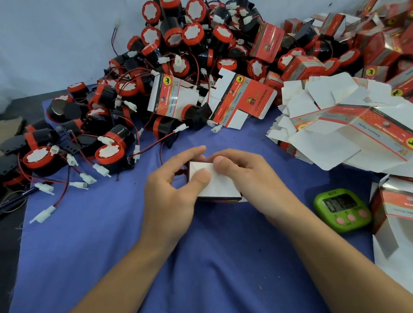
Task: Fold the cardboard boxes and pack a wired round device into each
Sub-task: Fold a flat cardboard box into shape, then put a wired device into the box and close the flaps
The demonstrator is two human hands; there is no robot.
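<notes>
Left hand (175, 187) and right hand (249, 174) both pinch the small box (217, 187) at the centre of the bench (159, 250), thumbs pressing its white flap. The cardboard looks light, thin and easily creased; hold its 2 side walls. The devices (183, 44) heap at 12 o'clock.

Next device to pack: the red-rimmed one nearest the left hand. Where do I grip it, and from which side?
Probably pinch across the red rim of that device, coming from above and from the right, over the bare blue cloth. Its white face tilts up toward the camera, so the round rim is exposed. Connectors crowd its left.
</notes>
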